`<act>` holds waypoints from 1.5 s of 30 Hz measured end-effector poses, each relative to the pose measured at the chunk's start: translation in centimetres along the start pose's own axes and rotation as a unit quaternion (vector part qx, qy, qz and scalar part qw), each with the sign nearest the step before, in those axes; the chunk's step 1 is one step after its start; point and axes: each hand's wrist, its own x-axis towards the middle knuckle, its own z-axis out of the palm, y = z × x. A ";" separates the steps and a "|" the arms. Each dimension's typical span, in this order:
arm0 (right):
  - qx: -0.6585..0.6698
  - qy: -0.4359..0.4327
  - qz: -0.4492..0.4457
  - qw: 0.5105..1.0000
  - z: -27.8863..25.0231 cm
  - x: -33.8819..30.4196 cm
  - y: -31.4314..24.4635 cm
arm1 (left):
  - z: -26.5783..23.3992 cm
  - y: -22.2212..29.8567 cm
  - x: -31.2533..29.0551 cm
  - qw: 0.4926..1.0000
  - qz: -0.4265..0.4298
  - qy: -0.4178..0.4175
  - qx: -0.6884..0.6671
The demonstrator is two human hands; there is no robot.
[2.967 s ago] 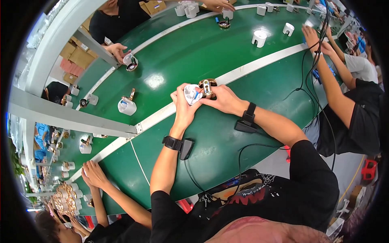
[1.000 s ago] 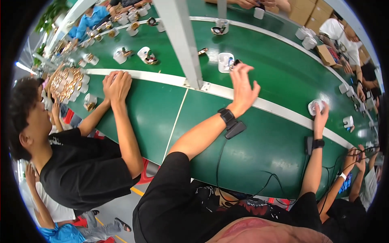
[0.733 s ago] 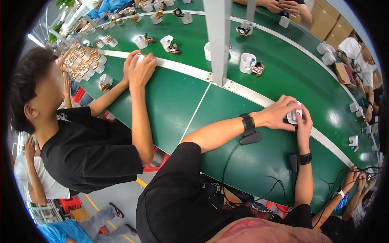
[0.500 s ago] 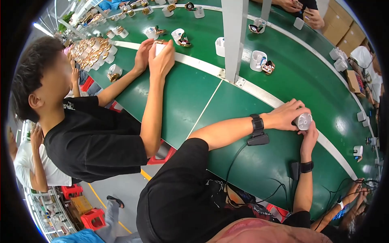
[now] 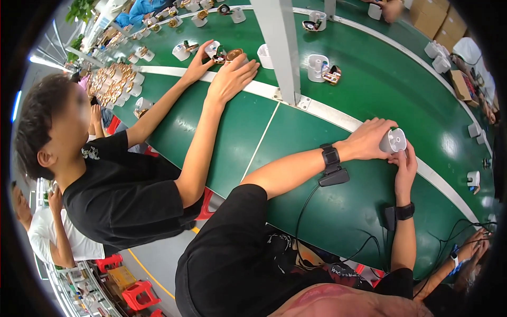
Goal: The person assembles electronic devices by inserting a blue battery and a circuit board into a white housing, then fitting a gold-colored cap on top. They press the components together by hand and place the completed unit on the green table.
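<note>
Above the white rail of the green workbench, I hold a white, hollow plastic housing (image 5: 395,140), its open end turned toward me. Small round posts show inside it. My left hand (image 5: 366,138) is closed around its left side, the fingertips partly hidden behind it. From below, my right hand (image 5: 406,168) pinches its lower right edge. Black straps with small boxes and cables sit on both my wrists.
A white post (image 5: 280,53) rises left of my hands. Beyond the rail (image 5: 327,117), a green belt carries white housings with parts, one housing (image 5: 318,68) near the post. At left, a co-worker's hands (image 5: 231,79) handle similar pieces. Black cables (image 5: 449,227) lie at right.
The housing has tilted, so its interior shows more. My hands stay around it. The co-worker's hands have moved from a raised white piece to parts by the rail. The view has shifted slightly.
</note>
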 end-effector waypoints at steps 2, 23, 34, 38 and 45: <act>0.001 0.000 0.000 1.000 -0.1 0.0 -0.1 | 0.1 -0.1 0.1 1.000 0.000 -0.001 0.000; -0.013 -0.033 -0.006 0.999 -0.3 0.1 -0.1 | 0.0 -0.2 0.1 1.000 -0.013 0.005 -0.026; -0.005 -0.028 -0.010 1.000 -0.2 0.1 -0.4 | 0.2 -0.2 -0.2 1.000 -0.016 0.006 -0.017; -0.013 -0.026 -0.007 1.000 0.1 0.1 -0.4 | 0.1 -0.3 -0.1 1.000 -0.008 0.014 -0.013; -0.015 -0.038 0.002 0.999 -1.1 0.2 1.3 | 0.7 -0.5 0.1 0.999 0.011 0.031 -0.013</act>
